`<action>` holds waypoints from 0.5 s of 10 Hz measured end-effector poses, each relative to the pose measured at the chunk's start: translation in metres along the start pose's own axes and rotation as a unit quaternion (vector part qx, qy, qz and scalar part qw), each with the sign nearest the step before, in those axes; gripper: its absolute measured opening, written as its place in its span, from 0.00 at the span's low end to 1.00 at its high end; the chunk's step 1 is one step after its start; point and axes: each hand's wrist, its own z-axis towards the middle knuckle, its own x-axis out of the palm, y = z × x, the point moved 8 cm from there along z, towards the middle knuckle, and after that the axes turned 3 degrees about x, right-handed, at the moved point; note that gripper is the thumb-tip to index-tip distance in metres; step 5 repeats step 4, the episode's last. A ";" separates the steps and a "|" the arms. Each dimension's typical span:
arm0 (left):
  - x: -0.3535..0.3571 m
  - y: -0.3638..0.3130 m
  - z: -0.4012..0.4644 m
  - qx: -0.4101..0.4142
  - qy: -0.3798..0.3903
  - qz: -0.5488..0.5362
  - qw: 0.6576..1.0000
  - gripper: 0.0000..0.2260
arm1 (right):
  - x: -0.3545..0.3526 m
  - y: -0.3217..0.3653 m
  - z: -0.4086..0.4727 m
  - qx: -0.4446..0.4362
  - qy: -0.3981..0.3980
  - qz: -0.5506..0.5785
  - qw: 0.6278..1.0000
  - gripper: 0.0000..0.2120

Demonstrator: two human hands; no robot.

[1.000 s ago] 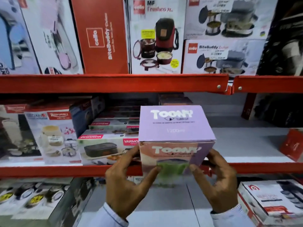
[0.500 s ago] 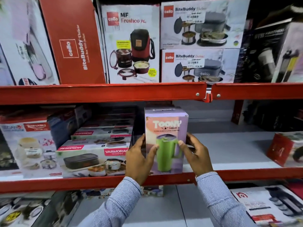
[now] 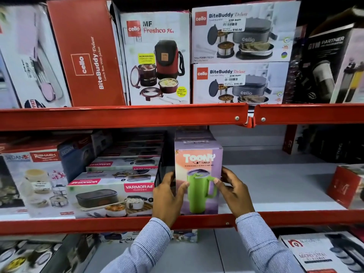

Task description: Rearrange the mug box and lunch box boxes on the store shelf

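Observation:
A lilac mug box (image 3: 198, 166) with a green tumbler pictured on its front stands upright on the middle shelf (image 3: 275, 184), near the front edge. My left hand (image 3: 167, 200) grips its left side and my right hand (image 3: 234, 194) grips its right side, thumbs on the front face. Just left of it lie stacked Varmora lunch box boxes (image 3: 112, 194). Cello lunch box boxes (image 3: 240, 56) stand on the upper shelf.
A red shelf rail (image 3: 122, 117) runs above the mug box and another (image 3: 295, 217) below it. A red box (image 3: 346, 186) sits at the right of the middle shelf, with bare grey shelf between. More boxes (image 3: 323, 253) lie on the lower shelf.
The mug box went from tilted and held in front of the shelf to upright on the middle shelf. Both hands stayed on its sides and moved in with it.

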 end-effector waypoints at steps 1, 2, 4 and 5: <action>0.000 0.002 -0.002 0.002 0.004 0.008 1.000 0.17 | 0.001 0.000 -0.003 0.005 -0.001 0.004 1.000 0.20; -0.002 -0.001 -0.005 0.004 0.010 0.011 1.000 0.21 | 0.003 0.001 -0.007 0.003 -0.003 0.002 1.000 0.21; -0.011 -0.007 -0.008 0.022 0.001 -0.002 1.000 0.29 | -0.001 0.008 -0.015 -0.003 -0.041 0.006 0.999 0.24; -0.011 -0.007 -0.008 0.022 0.001 -0.002 1.000 0.29 | -0.001 0.008 -0.015 -0.003 -0.041 0.006 0.999 0.24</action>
